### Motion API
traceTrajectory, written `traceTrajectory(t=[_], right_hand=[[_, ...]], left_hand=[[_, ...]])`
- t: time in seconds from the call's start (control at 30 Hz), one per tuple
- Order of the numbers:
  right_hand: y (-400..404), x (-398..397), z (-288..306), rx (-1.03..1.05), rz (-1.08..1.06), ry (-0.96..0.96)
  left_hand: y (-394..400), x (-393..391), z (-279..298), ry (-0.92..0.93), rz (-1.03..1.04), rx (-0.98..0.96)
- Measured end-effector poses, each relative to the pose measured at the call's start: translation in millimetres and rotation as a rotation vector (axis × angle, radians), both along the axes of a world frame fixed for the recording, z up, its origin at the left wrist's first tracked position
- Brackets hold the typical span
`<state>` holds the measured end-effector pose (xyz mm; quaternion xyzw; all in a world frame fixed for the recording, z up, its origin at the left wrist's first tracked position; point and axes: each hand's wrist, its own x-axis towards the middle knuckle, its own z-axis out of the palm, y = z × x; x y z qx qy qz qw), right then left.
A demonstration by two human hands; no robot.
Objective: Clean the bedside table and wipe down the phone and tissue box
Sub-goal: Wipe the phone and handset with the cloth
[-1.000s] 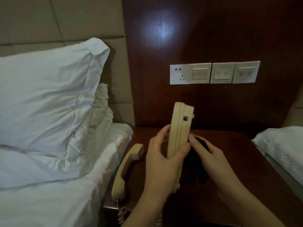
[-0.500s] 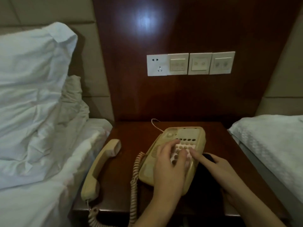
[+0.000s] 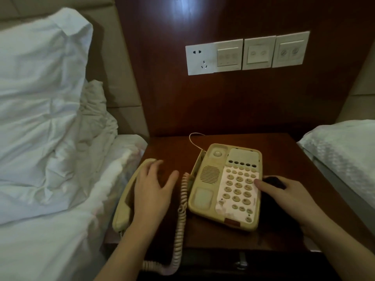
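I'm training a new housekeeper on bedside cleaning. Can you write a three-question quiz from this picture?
1. True or false: the handset sits in the cradle of the phone base.
2. Which hand has the dark cloth under it? A) left B) right
3. Fill in: the coiled cord hangs over the table's ____ edge.

Key:
1. False; it lies on the bedside table left of the base, under the left hand.
2. B; the right hand touches the keypad side.
3. Front.

Beige phone base (image 3: 225,185) flat on bedside table (image 3: 284,159); handset (image 3: 123,209) off-hook, left.
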<state>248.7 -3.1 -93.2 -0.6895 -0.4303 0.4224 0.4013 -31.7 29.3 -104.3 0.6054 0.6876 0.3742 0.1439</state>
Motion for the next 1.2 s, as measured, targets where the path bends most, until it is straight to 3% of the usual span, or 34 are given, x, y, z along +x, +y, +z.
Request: traceTrajectory(t=[0.1,0.27,0.4,0.67,0.8,0.9,0.97,1.2], right_hand=[[-0.1,-0.6,-0.6,0.007,0.015,-0.018],[-2.2,-3.1,0.9,0.008,0.023,-0.041],[-3.7,-1.9,6.1,-0.004,0.030,-0.010],[-4.0,-1.0,6.3,0.031,0.059,-0.028],[-2.3,-0.1,3.4,0.060,0.065,-0.058],[-2.2,0.1,0.8,0.078,0.069,-0.060],[-0.7,1.9,-1.0,0.084,0.075,-0.076],[6.5,0.8,-2.9,0.089,0.144,-0.054]], left_hand=[[6.5,-13.4,-3.0,0.166,0.065,-0.092],[0.5,-32.4,3.8,0.298,0.153,-0.008],[-2.1,-51.6,1.0,0.263,0.206,-0.294],[3.7,-51.2,7.9,0.269,0.109,-0.394],[9.4,-56.9,2.7,0.030,0.033,-0.392],[6.1,-60.0,4.0,-0.157,0.032,-0.226],[1.1,-58.5,10.3,-0.395,0.004,-0.164],[4.2,-52.4,33.4,-0.864,-0.133,-0.298]])
